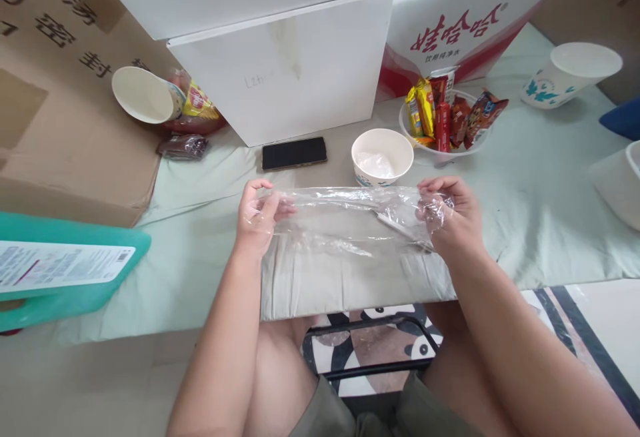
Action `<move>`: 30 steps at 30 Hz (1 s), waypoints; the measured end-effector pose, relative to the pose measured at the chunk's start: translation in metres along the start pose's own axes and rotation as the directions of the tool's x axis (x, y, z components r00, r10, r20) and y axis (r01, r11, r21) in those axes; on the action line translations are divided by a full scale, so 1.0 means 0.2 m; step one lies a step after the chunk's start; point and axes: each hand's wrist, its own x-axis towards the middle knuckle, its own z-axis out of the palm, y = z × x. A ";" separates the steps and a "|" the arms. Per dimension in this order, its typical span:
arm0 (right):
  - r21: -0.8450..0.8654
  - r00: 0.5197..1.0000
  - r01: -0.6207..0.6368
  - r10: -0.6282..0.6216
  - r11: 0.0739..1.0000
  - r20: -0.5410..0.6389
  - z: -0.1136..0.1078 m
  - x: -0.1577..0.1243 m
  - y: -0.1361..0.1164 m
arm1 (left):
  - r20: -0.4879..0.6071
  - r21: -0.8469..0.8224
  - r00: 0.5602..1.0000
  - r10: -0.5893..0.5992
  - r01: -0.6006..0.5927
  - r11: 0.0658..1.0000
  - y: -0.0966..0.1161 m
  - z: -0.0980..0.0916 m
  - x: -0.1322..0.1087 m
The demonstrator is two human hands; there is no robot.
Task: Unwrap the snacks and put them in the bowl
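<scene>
A sheet of clear plastic film (345,203) is stretched between my two hands above the front of the table. My left hand (260,217) pinches its left end between thumb and fingers. The right end is bunched in the closed fingers of my right hand (450,213). A thin whitish stick-like thing (400,227) shows through or beside the film near my right hand; I cannot tell whether it is held. Just behind the film stands a white paper bowl (383,153) with crumpled clear plastic in it.
A black phone (294,154) lies behind. A bowl of wrapped snacks (450,123) and a paper cup (570,73) stand at the back right. White boxes (300,77) line the rear. At left are a tipped paper cup (145,95) and a green jug (115,270).
</scene>
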 end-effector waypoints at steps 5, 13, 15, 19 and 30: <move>0.117 0.988 -0.137 0.144 0.984 -0.057 0.00 0.01 -0.02 | 0.042 -0.108 0.998 -0.043 0.047 0.993 0.03 0.00 -0.02; 0.190 0.962 -0.183 0.216 0.965 -0.168 -0.01 0.05 0.00 | 0.066 -0.249 0.978 -0.199 0.210 0.945 0.05 -0.03 0.00; 0.220 0.961 -0.164 0.206 0.962 -0.183 -0.01 0.06 0.01 | 0.085 -0.249 0.972 -0.221 0.236 0.939 0.06 -0.03 0.00; -0.013 0.977 -0.183 0.180 0.983 -0.112 -0.03 0.04 0.02 | 0.127 -0.089 0.965 -0.231 0.243 0.966 0.06 -0.02 -0.02; -0.480 0.942 0.187 -0.295 0.857 -0.161 -0.05 0.03 0.03 | 0.409 0.075 0.864 -0.293 0.288 0.955 0.07 -0.06 -0.04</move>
